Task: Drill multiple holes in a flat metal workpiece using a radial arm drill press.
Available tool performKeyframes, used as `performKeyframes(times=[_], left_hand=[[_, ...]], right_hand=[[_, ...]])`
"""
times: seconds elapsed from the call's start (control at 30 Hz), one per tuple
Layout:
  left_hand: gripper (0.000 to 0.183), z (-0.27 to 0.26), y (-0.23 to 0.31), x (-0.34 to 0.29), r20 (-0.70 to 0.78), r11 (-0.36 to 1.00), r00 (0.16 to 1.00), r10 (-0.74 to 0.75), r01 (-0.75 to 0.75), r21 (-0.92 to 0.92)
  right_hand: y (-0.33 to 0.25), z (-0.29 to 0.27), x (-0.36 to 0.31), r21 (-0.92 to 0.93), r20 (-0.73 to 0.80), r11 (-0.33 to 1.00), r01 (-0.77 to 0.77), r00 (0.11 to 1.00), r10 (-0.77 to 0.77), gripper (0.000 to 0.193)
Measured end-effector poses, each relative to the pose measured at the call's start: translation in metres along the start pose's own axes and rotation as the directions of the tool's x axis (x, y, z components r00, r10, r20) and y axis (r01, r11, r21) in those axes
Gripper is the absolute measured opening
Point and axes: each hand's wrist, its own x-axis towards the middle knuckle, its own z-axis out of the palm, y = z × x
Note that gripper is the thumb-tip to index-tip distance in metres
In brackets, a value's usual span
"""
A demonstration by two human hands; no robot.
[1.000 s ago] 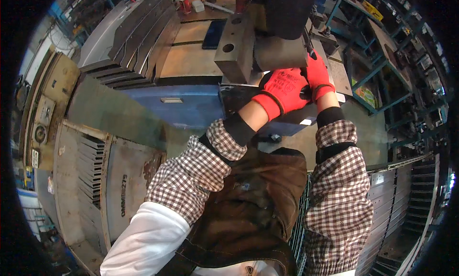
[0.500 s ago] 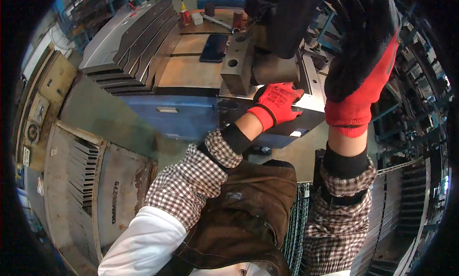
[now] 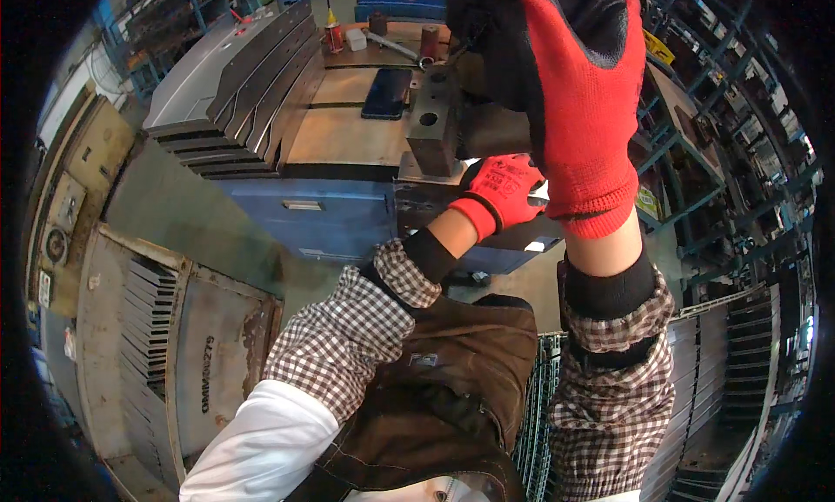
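The left hand (image 3: 503, 189), in a red knit glove with a black palm coating, reaches forward to the front edge of the tabletop (image 3: 348, 137) and rests against the underside of the grey steel block with round holes (image 3: 435, 119); its fingers curl around the dark metal part just below the block, so it is closed on that part as far as can be seen. The right hand (image 3: 570, 102), gloved the same way, is raised high and close to the camera, its back turned to the view, covering the right side of the block; whether its fingers grip anything cannot be told, as they run out of sight at the upper edge. The block stands upright at the front edge of the tabletop, right of the middle. Behind it, near the middle of the tabletop, lies a flat black phone (image 3: 387, 93). Along the left edge lie long grey steel bars (image 3: 252, 84) stacked side by side. At the far edge stand a small red-and-yellow bottle (image 3: 333, 34) and a short brown cylinder (image 3: 430, 43).
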Motion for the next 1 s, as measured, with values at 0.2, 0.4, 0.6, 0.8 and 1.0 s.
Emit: performKeyframes(times=[0.2,0.4,0.6,0.8,1.0], left_hand=[[0.047,-0.003,-0.001,-0.003,-0.018,1.000,0.999,0.028,-0.028,0.002],[0.048,-0.001,-0.001,-0.002,-0.011,0.999,1.000,0.029,-0.029,0.018],[0.047,0.013,-0.006,0.002,-0.057,0.997,0.997,0.053,-0.056,-0.049],[0.047,0.080,-0.047,-0.004,-0.359,0.504,0.930,-0.081,-0.272,-0.820],[0.056,-0.009,0.014,0.002,-0.023,0.997,0.997,0.077,-0.076,0.025]], right_hand=[[-0.016,0.002,0.000,-0.034,-0.002,0.999,-0.019,1.000,0.019,0.057],[0.004,0.007,0.004,0.110,-0.031,0.994,0.026,0.999,-0.023,0.058],[0.008,0.010,-0.001,0.003,-0.124,0.993,0.118,0.985,-0.116,0.053],[0.008,0.017,0.015,0.083,-0.060,0.988,0.128,0.991,-0.123,0.044],[-0.034,-0.015,0.071,0.218,0.295,0.975,0.046,0.949,-0.111,0.032]])
